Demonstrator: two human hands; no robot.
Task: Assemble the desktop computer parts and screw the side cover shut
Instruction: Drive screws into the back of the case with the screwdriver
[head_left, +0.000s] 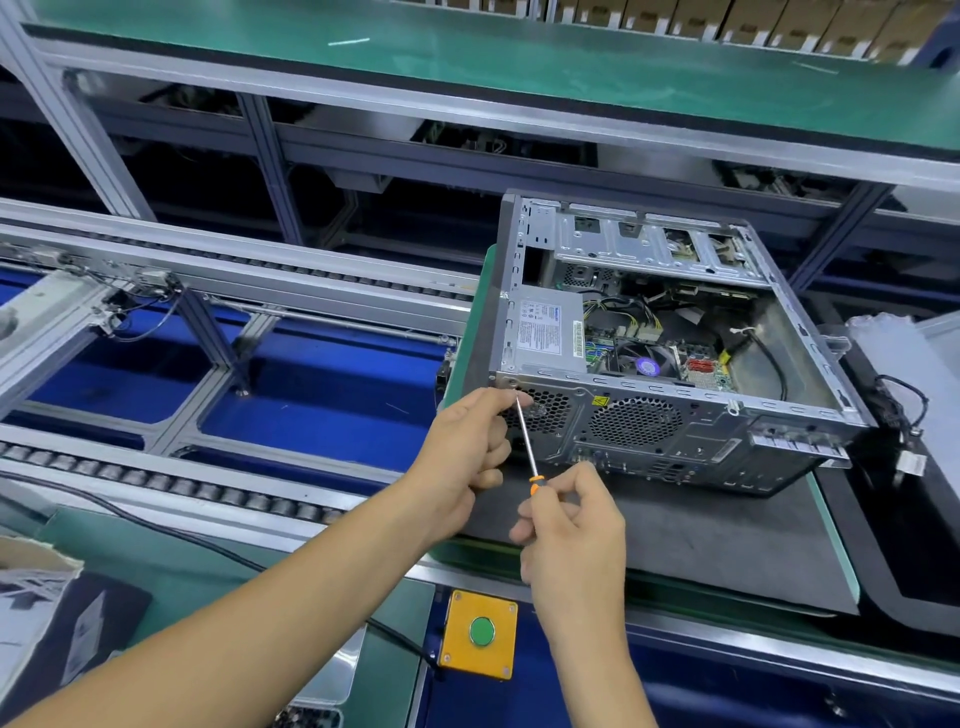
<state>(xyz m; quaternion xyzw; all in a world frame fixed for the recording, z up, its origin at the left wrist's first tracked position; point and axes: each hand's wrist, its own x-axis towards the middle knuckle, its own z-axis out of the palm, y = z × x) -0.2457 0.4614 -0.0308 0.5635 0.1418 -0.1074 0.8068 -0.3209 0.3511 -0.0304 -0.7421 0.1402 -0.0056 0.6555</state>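
Observation:
An open desktop computer case (675, 431) lies on its side on a dark mat, with its rear panel toward me and no side cover on top. Inside I see the power supply (545, 332), the fan and wiring. My right hand (571, 525) grips the orange-and-black handle of a thin screwdriver (527, 447). Its shaft slants up to the rear panel's top left corner. My left hand (467, 457) pinches the shaft near the tip, right at that corner. The tip itself is hidden by my fingers.
A yellow box with a green button (480, 631) sits at the bench's front edge. Roller conveyor rails (182, 483) run to the left over blue flooring. A black panel with a loose cable (904, 467) lies to the right of the case. A green shelf (467, 57) spans above.

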